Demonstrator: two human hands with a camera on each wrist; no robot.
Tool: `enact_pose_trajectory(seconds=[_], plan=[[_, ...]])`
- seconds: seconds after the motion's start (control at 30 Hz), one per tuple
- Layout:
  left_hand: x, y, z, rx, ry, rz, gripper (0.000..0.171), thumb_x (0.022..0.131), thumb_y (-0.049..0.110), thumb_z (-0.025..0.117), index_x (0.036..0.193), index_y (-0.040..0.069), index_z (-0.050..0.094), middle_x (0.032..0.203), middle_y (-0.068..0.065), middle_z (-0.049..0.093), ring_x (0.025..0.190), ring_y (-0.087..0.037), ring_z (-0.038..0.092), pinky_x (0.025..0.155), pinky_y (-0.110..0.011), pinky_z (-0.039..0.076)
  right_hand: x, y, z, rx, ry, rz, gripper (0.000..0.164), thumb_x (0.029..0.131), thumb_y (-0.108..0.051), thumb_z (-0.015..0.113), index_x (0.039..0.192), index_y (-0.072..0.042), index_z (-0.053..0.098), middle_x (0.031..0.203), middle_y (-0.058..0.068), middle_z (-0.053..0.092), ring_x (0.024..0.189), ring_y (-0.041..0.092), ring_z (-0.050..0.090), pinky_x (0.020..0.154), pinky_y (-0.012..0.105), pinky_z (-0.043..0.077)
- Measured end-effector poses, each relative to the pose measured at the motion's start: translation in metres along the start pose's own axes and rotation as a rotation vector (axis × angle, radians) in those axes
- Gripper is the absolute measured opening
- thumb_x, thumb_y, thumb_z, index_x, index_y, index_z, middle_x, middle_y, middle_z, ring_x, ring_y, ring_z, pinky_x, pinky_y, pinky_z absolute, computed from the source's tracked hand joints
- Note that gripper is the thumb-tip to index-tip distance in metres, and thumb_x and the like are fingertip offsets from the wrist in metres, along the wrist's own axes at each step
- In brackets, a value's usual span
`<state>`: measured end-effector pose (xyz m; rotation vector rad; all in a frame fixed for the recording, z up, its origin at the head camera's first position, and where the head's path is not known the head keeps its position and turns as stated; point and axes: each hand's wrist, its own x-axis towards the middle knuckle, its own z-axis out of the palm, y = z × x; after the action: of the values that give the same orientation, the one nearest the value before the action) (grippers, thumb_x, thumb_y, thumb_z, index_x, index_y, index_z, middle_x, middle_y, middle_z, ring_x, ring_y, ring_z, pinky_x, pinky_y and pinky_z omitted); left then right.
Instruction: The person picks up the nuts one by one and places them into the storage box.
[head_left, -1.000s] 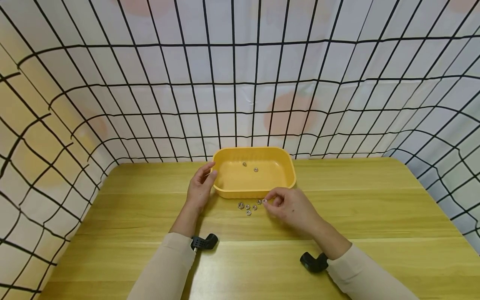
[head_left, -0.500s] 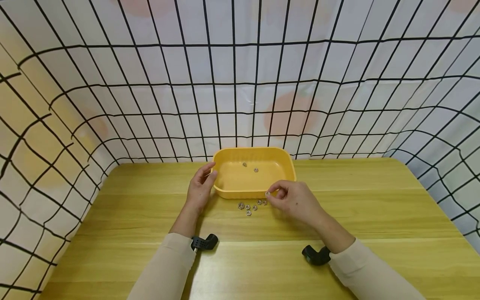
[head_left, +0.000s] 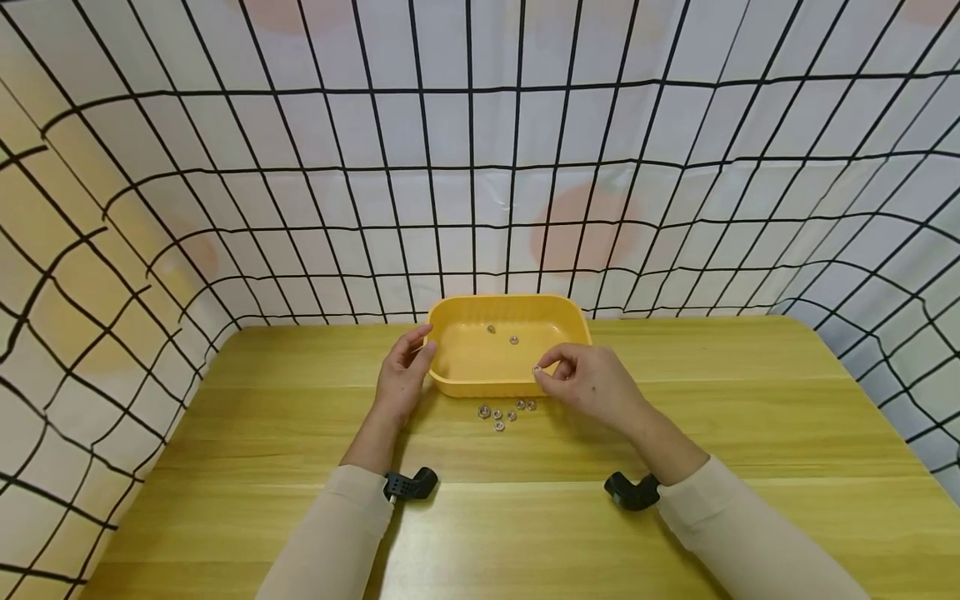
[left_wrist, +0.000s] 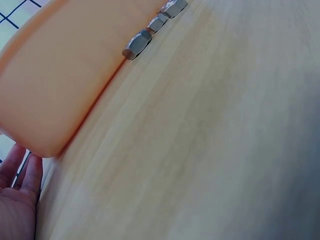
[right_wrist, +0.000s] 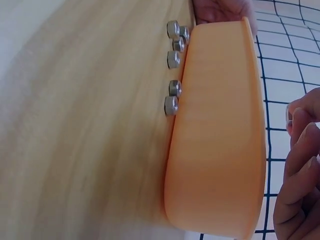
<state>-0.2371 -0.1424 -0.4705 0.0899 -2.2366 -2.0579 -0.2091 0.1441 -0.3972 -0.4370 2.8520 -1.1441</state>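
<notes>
In the head view, a yellow plastic tray [head_left: 480,388] sits near the table's back edge with two small metal nuts [head_left: 513,340] inside. My left hand [head_left: 401,379] rests against its left end, fingers fairly straight along the outer wall; the left wrist view has those fingers [left_wrist: 32,175] by the tray's corner. Above the front right part of the tray, my right hand [head_left: 592,387] pinches a small hex nut [head_left: 537,369] between thumb and forefinger. Right wrist view: that nut [right_wrist: 289,117] is mostly hidden by the fingers. Several hex nuts [right_wrist: 173,59] lie along the tray's front wall.
The wooden table [head_left: 495,517] spreads toward me and to both sides. Behind it hangs a white cloth [head_left: 495,192] with a black grid, which also rises at the left and right. Black wrist cameras [head_left: 411,485] sit on both wrists.
My right hand has lifted the pinched nut from beside the loose nuts, up and over the tray's front rim. The left hand and the tray stay where they were.
</notes>
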Motion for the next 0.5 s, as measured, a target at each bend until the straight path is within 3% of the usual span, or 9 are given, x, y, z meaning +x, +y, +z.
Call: enact_pose_trajectory(seconds=[0.5], plan=[[0.001, 0.0, 0.0, 0.001, -0.001, -0.002, 0.041, 0.104, 0.029, 0.061, 0.143, 0.019, 0.058, 0.156, -0.005, 0.048, 0.146, -0.029, 0.042, 0.12, -0.048, 0.038, 0.017, 0.001, 0.0, 0.005, 0.027, 0.011, 0.014, 0.092, -0.028, 0.075, 0.098, -0.015, 0.074, 0.071, -0.002, 0.066, 0.058, 0.015, 0.053, 0.053, 0.025, 0.041]])
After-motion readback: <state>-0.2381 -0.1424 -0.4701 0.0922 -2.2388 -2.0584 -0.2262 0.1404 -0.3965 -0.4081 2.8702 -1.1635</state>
